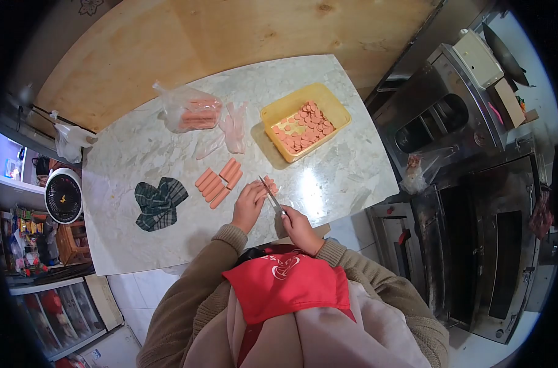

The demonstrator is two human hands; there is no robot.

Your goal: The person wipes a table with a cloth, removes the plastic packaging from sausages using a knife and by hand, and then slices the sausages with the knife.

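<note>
My right hand [300,228] is closed round the handle of a knife [271,195], its blade pointing up and left over the marble-patterned table. My left hand [250,202] is closed beside the blade, its fingers pressed down on a sausage that they mostly hide. Just past the blade lie a few cut sausage slices [271,183]. Left of my left hand, several whole sausages [212,186] lie side by side on the table. A yellow plastic container [276,146] farther back on the right holds many round slices [306,127].
A clear bag of sausages [199,113] lies at the back, next to an emptied-looking plastic bag [234,129]. A dark plaid cloth [159,203] rests on the left. A fan [63,195] stands beyond the left edge; a metal oven [493,245] is at right.
</note>
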